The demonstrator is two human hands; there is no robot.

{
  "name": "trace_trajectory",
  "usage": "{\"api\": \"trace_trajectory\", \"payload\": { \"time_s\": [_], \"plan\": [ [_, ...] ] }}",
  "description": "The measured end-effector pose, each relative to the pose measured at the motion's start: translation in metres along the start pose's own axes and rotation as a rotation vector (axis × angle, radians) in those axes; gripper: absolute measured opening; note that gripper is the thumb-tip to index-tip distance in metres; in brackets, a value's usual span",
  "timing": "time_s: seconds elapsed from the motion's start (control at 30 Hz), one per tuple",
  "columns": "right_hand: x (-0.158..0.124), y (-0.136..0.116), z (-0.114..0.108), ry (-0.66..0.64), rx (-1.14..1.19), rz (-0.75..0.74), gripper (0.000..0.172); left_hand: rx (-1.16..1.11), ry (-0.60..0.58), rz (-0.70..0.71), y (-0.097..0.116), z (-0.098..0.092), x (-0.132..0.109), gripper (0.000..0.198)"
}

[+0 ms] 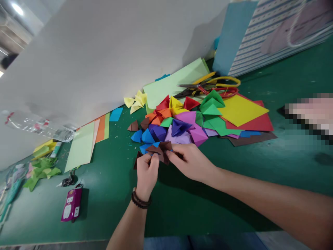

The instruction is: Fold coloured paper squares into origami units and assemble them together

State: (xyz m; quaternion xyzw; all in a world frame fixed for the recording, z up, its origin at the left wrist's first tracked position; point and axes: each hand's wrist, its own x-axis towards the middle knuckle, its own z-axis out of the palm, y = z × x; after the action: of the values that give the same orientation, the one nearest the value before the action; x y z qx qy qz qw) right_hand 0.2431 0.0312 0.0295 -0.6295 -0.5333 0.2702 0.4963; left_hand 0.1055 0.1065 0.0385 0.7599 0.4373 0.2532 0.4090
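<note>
Between both hands, in the head view, is a brown folded paper piece (163,152). My left hand (147,172) pinches its left part between thumb and fingers; a dark bracelet circles that wrist. From the right, my right hand (191,161) grips the other side with fingertips pressed together. Just beyond the hands lies a pile of folded paper shapes, among them a dark blue one (180,127), a purple one (198,134), a green one (212,104) and a red one (191,103). Blue folded pieces (147,136) touch the pile's left side.
Scissors (226,82) lie behind the pile, flat yellow sheets (243,110) to its right. A striped paper bag (249,38) stands at the back right. On the green table's (109,208) left are a plastic bottle (49,128), paper sheets (82,146) and a purple device (72,205).
</note>
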Motion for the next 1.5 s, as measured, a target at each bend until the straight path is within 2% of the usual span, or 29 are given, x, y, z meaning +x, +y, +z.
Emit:
{"api": "trace_trajectory", "payload": {
  "time_s": [0.33, 0.47, 0.53, 0.63, 0.7, 0.83, 1.03, 1.27, 1.5],
  "plan": [
    [-0.002, 0.0, 0.003, 0.003, -0.084, -0.029, 0.031, 0.082, -0.014, 0.041, 0.007, -0.002, 0.0, 0.04],
    [0.001, -0.002, -0.008, -0.012, -0.15, -0.092, 0.039, 0.136, -0.011, 0.064, 0.009, -0.007, 0.001, 0.038],
    [0.003, -0.005, -0.018, 0.065, -0.156, -0.126, 0.044, 0.161, -0.016, 0.072, 0.009, -0.008, 0.0, 0.038],
    [0.006, -0.007, -0.027, 0.206, -0.168, -0.158, 0.027, 0.194, -0.058, 0.091, 0.009, -0.009, -0.002, 0.038],
    [0.007, -0.006, -0.028, 0.176, -0.197, -0.234, 0.02, 0.213, -0.091, 0.111, 0.009, -0.008, -0.003, 0.038],
    [0.008, 0.0, -0.023, 0.039, -0.259, -0.374, 0.02, 0.241, -0.123, 0.135, 0.01, -0.008, -0.005, 0.038],
    [0.007, 0.002, -0.025, 0.011, -0.411, -0.477, 0.021, 0.267, -0.156, 0.163, 0.009, -0.007, -0.006, 0.04],
    [0.006, 0.0, -0.023, 0.023, -0.381, -0.463, 0.019, 0.293, -0.152, 0.228, 0.012, -0.009, -0.006, 0.038],
    [0.006, 0.002, -0.016, 0.011, -0.292, -0.437, 0.019, 0.329, -0.193, 0.175, 0.008, -0.009, -0.005, 0.036]
  ]
}}
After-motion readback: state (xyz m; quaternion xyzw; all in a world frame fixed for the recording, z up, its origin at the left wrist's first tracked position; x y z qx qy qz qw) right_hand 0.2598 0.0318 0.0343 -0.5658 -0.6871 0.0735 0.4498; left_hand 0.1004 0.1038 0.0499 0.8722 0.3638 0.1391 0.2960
